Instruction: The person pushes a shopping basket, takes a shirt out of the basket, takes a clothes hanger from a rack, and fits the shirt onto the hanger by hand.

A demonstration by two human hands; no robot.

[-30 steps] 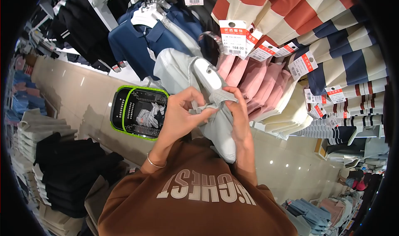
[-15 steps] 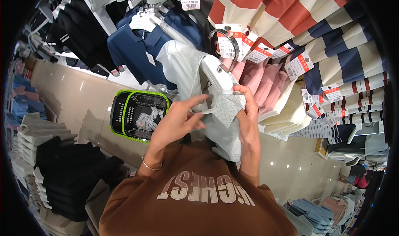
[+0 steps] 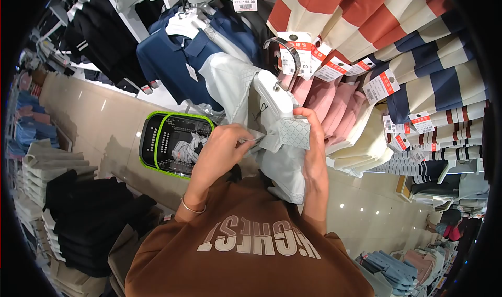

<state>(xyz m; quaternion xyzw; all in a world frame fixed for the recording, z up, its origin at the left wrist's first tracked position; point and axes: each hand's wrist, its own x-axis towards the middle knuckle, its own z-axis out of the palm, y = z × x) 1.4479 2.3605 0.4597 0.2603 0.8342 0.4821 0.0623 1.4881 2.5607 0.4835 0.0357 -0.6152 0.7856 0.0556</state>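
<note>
A light grey shirt (image 3: 287, 174) with a diamond-patterned collar hangs on a white hanger (image 3: 273, 95) with a metal hook, in front of my chest. My left hand (image 3: 224, 149) pinches the edge of the shirt near its neck opening, thumb against fingers. On the other side, my right hand (image 3: 314, 145) grips the patterned collar, with its fingertips beside the hanger's end. The fabric between the two hands is bunched. Just beyond the grey shirt hangs a navy polo shirt (image 3: 180, 61) on a white hanger.
A black basket with a green rim (image 3: 157, 167) holds grey cloth, left of my left hand. Pink shirts (image 3: 334, 108) and striped garments (image 3: 429, 82) with price tags hang at right. Folded black clothes (image 3: 94, 218) are stacked at lower left. A person (image 3: 449, 228) is far off at right.
The collar has been spread out from a bunched fold, and the hanger's hook has come into view. My left hand opened at the neck opening, then closed on the fabric edge again.
</note>
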